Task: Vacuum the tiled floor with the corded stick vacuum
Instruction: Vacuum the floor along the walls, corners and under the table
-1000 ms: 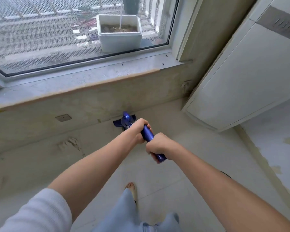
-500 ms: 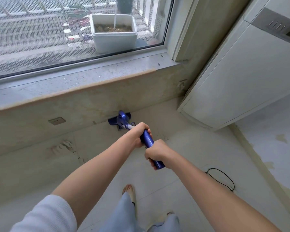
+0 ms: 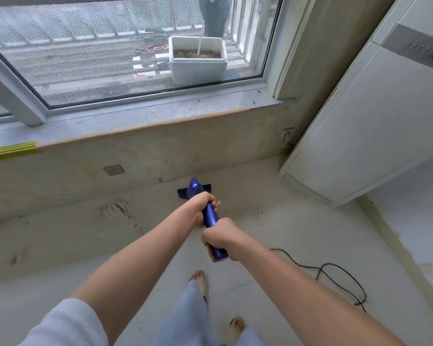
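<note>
Item: blue corded stick vacuum (image 3: 210, 216), glossy plastic body, slanting down and away from the person. Floor head (image 3: 183, 192) flat on the pale tiled floor (image 3: 273, 221), close to the foot of the beige stone wall under the window sill (image 3: 135, 121).
Left hand (image 3: 200, 208): fingers wrapped round the upper body of the vacuum.
Right hand (image 3: 220, 239): fingers curled round the handle end, nearer the person, just behind the left.
Thin black power cord (image 3: 335, 270): loose loops on the floor, to the right.
White rectangular planter box (image 3: 198, 66): outside the glass.
White cabinet (image 3: 373, 108): right, standing on the floor.
</note>
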`<move>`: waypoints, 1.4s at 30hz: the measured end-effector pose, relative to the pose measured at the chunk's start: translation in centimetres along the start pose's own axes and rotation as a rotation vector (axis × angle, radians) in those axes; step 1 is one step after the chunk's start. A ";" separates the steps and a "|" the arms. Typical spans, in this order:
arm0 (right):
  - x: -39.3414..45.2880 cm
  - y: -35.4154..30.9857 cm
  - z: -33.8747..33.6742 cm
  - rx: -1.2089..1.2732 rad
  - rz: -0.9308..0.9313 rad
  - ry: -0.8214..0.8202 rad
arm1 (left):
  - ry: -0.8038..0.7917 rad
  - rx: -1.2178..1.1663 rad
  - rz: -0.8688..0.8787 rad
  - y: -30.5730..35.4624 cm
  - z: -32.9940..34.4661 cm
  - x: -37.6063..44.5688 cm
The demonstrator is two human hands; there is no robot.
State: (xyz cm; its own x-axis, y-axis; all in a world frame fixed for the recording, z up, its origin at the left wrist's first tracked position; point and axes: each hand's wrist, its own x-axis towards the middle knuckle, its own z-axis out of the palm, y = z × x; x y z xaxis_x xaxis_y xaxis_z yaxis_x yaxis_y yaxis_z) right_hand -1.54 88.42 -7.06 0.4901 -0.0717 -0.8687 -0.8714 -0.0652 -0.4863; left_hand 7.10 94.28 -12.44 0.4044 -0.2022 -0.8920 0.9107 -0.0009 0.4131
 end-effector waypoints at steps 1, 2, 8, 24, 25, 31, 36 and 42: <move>-0.5 0.3 0.2 0.006 0.000 -0.016 | 0.000 -0.012 -0.002 -0.4 -0.3 -0.4; -1.7 1.3 0.5 -0.008 -0.012 -0.035 | 0.000 -0.037 -0.008 -1.8 -0.6 -1.4; -4.8 4.4 1.7 -0.102 -0.028 -0.107 | 0.037 -0.118 -0.016 -5.7 -2.4 -4.3; 1.8 -0.9 11.2 -0.144 -0.014 -0.039 | 0.036 -0.095 -0.001 0.2 -11.5 -0.8; 2.0 -1.4 11.5 -0.145 -0.015 -0.032 | 0.031 -0.102 -0.005 0.7 -11.9 -0.6; 0.6 -4.0 10.8 -0.173 -0.020 -0.028 | -0.029 -0.147 -0.039 2.6 -12.3 -1.4; 1.4 -5.1 11.3 -0.198 -0.017 -0.002 | -0.034 -0.130 -0.024 3.9 -12.6 -1.3; 2.7 -5.3 12.8 -0.200 -0.030 0.021 | -0.006 -0.084 -0.010 4.6 -13.4 -0.4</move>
State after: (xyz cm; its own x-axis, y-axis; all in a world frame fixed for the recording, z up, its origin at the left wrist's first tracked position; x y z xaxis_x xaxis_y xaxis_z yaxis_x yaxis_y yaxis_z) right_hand 4.13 101.30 -8.02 0.5177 -0.0878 -0.8510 -0.8359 -0.2638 -0.4813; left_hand 12.30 107.50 -12.65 0.3951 -0.2084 -0.8947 0.9186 0.0793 0.3872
